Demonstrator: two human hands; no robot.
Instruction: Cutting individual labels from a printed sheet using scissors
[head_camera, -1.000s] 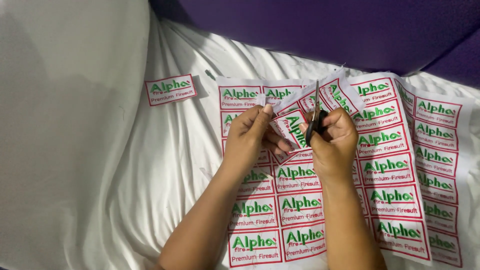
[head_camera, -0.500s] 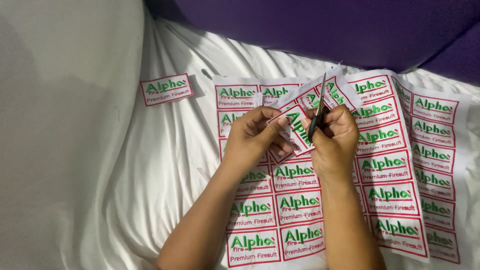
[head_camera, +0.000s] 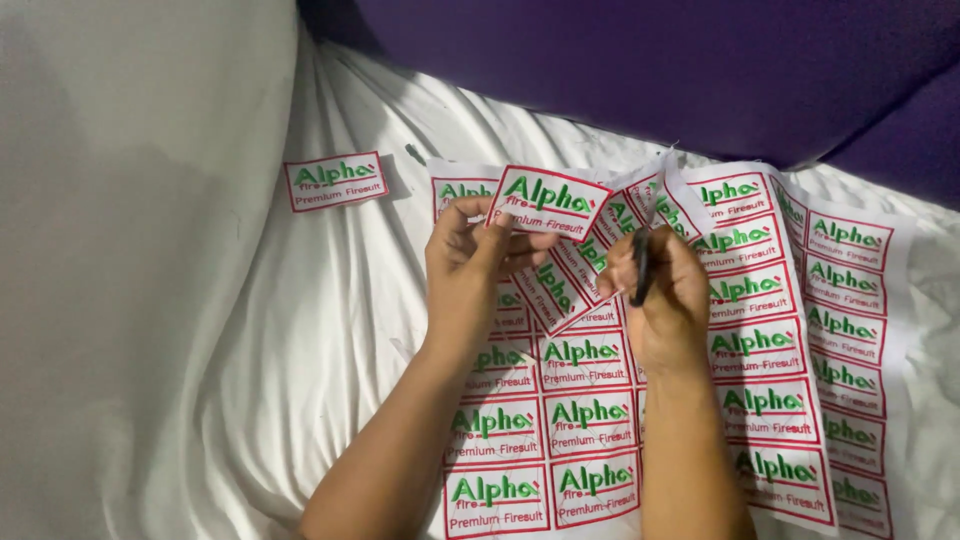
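Head view: left hand (head_camera: 468, 262) pinching one cut patch (head_camera: 549, 203), now lifted free of the label sheet (head_camera: 760, 330), unlike a second ago. Right hand (head_camera: 662, 295) closed around dark scissors (head_camera: 640, 268). Earlier-cut patch (head_camera: 335, 181) far left on white bedsheet (head_camera: 300, 330).

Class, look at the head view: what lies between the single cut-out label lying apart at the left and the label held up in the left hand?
Only bare, wrinkled white cloth separates the lone label from the held label pinched by the left hand.
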